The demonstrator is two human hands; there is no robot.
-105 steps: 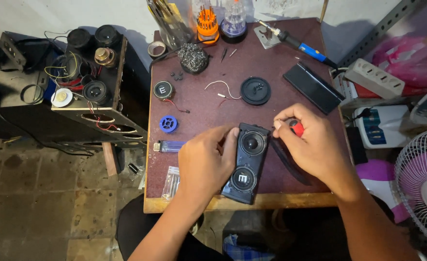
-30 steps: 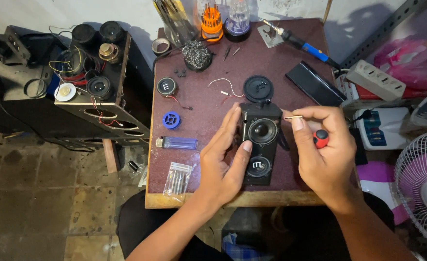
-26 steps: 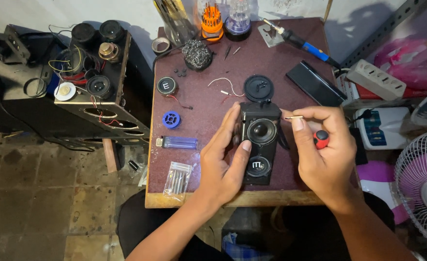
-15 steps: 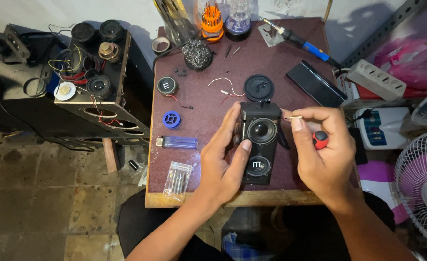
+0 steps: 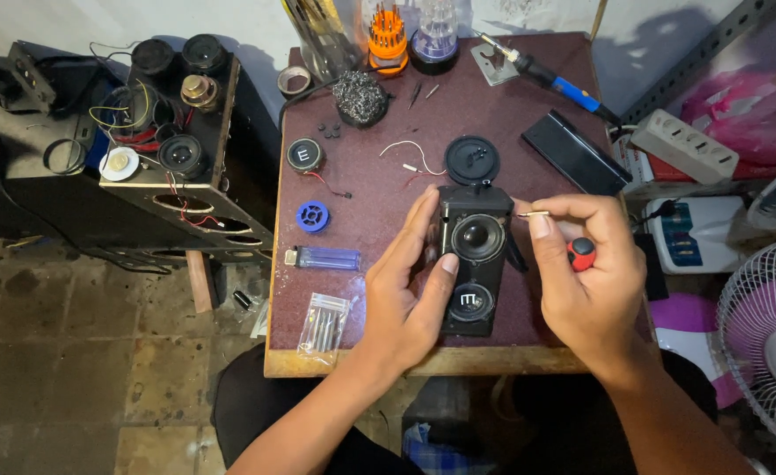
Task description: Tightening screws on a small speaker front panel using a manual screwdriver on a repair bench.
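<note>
The left hand (image 5: 405, 290) gripped a black speaker (image 5: 474, 259); the right hand (image 5: 586, 277) pinched a screwdriver (image 5: 557, 230), whose tip could slip and puncture the cone.

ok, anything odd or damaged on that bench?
The small black speaker under the left hand has its front grille off, both drivers bare. A loose round driver trailing a red wire lies on the table. Nothing spilled.
</note>
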